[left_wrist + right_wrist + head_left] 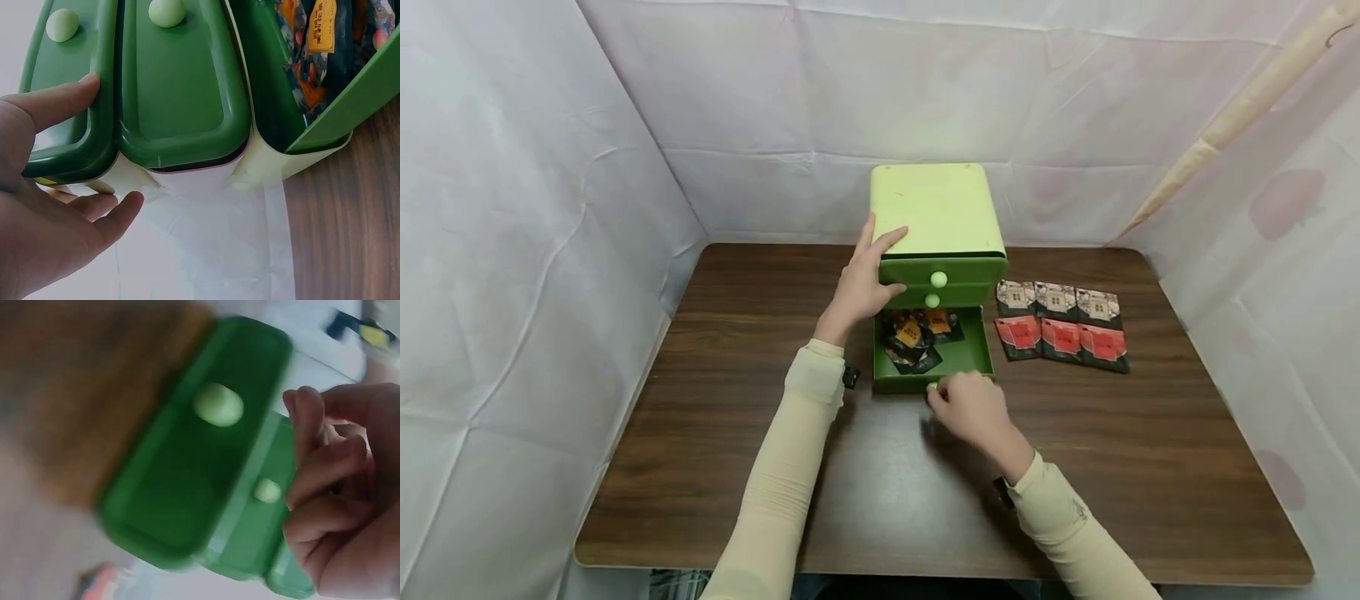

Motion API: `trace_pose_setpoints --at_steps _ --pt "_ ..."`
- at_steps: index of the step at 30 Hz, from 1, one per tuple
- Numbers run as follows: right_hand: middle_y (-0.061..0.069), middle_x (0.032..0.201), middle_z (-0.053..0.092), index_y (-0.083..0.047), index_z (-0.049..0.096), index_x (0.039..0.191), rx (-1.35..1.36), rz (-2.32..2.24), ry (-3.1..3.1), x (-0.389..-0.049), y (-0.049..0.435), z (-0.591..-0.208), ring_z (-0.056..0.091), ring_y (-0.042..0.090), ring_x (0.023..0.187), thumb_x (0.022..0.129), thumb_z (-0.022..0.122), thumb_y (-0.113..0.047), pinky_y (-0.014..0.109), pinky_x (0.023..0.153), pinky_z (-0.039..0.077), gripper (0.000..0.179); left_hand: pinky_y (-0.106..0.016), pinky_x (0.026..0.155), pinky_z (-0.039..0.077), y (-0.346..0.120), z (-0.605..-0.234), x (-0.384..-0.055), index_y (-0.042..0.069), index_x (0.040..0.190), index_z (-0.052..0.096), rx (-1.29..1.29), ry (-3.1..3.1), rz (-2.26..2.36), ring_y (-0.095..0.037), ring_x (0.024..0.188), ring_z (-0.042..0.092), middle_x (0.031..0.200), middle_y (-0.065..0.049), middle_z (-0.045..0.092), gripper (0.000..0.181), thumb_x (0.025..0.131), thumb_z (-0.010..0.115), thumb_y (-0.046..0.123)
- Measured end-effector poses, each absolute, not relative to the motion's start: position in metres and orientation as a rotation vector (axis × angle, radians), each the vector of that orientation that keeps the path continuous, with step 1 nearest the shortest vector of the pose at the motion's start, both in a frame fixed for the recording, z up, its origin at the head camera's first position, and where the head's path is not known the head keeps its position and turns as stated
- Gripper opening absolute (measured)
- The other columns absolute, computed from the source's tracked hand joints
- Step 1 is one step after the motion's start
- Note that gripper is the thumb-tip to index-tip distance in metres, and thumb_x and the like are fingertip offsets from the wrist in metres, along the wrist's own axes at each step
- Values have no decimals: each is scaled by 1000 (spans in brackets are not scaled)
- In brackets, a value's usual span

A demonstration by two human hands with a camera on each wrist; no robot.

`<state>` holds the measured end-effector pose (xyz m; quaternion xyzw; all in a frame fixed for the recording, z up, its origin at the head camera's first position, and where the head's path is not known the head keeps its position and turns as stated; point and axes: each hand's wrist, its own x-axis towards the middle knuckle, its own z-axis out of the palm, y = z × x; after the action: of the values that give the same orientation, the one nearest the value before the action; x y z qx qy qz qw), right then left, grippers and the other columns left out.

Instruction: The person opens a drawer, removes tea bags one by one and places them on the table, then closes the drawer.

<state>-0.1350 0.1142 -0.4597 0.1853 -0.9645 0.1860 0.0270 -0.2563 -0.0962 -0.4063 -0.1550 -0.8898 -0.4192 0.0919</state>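
Note:
A small cabinet (936, 208) with a pale green top and dark green drawers stands at the table's back. Its bottom drawer (966, 358) is pulled out, with dark sachets with orange labels (910, 335) heaped at its left. My left hand (859, 287) rests against the cabinet's left front corner, fingers straight and spread, thumb (69, 103) on the top drawer's front. My right hand (973, 408) is at the bottom drawer's front with fingers curled. In the right wrist view, the pale round knob (219, 405) shows uncovered, apart from those fingers.
Right of the cabinet lie two rows of packets, black with pale labels (1056, 300) behind and black with red labels (1062, 337) in front. The upper two drawers (958, 271) are closed. White sheeting (820, 100) surrounds the brown wooden table (737, 400).

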Motion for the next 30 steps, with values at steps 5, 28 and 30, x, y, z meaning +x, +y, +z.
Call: trace_pose_setpoints --at_steps 5,28,30 --pt "-7 50 45 -14 67 73 706 623 -2914 -167 121 -437 35 9 39 89 61 -16 27 37 26 17 -31 54 41 -91 -405 -257 38 150 35 -473 -2654 -1251 -30 134 40 161 8 -14 88 81 80 6" --pt "17 111 62 -8 58 134 1124 10 -2810 -262 123 -511 62 34 88 87 69 -11 47 69 52 49 -32 57 45 -94 -406 -252 40 149 38 -425 -2630 -1303 -29 131 43 161 8 -11 88 80 81 5" --pt "15 107 63 -9 61 129 1092 -21 -2782 -263 120 -514 62 33 87 90 66 -12 46 66 53 40 -32 56 44 -96 -406 -252 39 149 38 -428 -2629 -1302 -30 132 42 162 7 -11 88 80 80 4"
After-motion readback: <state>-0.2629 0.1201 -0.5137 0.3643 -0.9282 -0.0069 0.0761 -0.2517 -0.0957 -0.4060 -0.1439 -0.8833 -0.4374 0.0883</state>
